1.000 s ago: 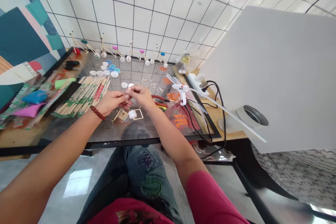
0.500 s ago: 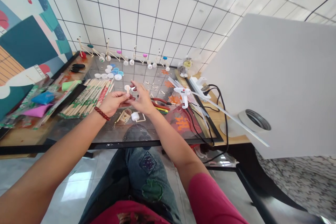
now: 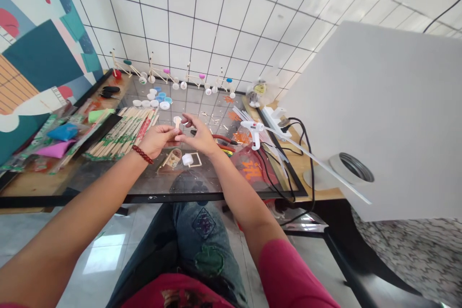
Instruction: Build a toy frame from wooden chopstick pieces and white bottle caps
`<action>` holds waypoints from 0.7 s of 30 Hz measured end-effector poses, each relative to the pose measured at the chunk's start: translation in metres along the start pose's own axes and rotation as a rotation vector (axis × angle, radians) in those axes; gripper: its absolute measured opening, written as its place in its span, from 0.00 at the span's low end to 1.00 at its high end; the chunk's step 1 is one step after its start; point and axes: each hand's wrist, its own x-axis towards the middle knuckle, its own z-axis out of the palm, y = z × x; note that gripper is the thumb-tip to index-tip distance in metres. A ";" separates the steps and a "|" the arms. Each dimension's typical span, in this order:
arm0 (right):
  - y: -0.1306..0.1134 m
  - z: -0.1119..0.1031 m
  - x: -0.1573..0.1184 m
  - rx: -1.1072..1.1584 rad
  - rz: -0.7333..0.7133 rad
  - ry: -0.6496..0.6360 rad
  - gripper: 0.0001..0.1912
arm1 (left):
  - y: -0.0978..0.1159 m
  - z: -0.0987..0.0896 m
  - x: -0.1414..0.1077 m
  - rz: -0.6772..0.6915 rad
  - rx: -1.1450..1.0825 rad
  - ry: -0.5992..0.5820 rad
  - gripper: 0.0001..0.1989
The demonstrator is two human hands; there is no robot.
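Note:
My left hand, with a red bead bracelet at the wrist, pinches a short wooden stick piece that has a white round cap at its far end. Close beside it on the right is my right hand, thumb and index finger apart around the piece, its thumb near the left fingertips. Whether the right fingers touch the cap is too small to tell. Below the hands on the glass table top lie a small wooden frame with a white cap and a clear container.
Bundled chopsticks lie left, beside bags of coloured clay. Several stick-and-cap models stand along the back, with loose caps before them. Right are red-handled pliers, a white glue gun, its cable and a power strip.
The view has shifted slightly. Both hands stay at nearly the same place, with the stick piece still in the left fingers. The right fingers have shifted a little around it.

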 end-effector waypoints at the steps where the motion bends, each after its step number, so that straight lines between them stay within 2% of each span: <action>1: 0.000 -0.001 0.000 0.024 -0.001 0.017 0.39 | 0.001 0.000 0.000 0.005 0.009 -0.003 0.19; 4: 0.000 -0.005 -0.002 0.041 -0.010 0.122 0.27 | 0.005 -0.004 0.000 0.067 0.046 0.042 0.17; 7: -0.001 -0.009 -0.004 0.028 -0.027 0.260 0.19 | 0.012 -0.012 0.004 0.182 0.031 0.194 0.12; 12: -0.003 -0.025 -0.004 0.026 -0.014 0.487 0.20 | 0.030 -0.032 0.012 0.345 -0.113 0.477 0.04; 14: -0.003 -0.033 -0.004 0.030 0.020 0.571 0.20 | 0.037 -0.039 0.011 0.411 -0.182 0.545 0.03; 15: -0.003 -0.036 -0.005 0.040 0.038 0.598 0.21 | 0.040 -0.041 0.010 0.424 -0.216 0.538 0.03; 17: -0.005 -0.039 -0.005 0.082 0.079 0.562 0.22 | 0.044 -0.044 0.005 0.403 -0.274 0.424 0.04; 19: -0.010 -0.034 -0.006 0.149 0.135 0.369 0.23 | 0.043 -0.043 -0.001 0.351 -0.301 0.244 0.06; 21: -0.019 -0.022 -0.005 0.235 0.189 0.090 0.25 | 0.038 -0.039 -0.005 0.293 -0.300 0.082 0.08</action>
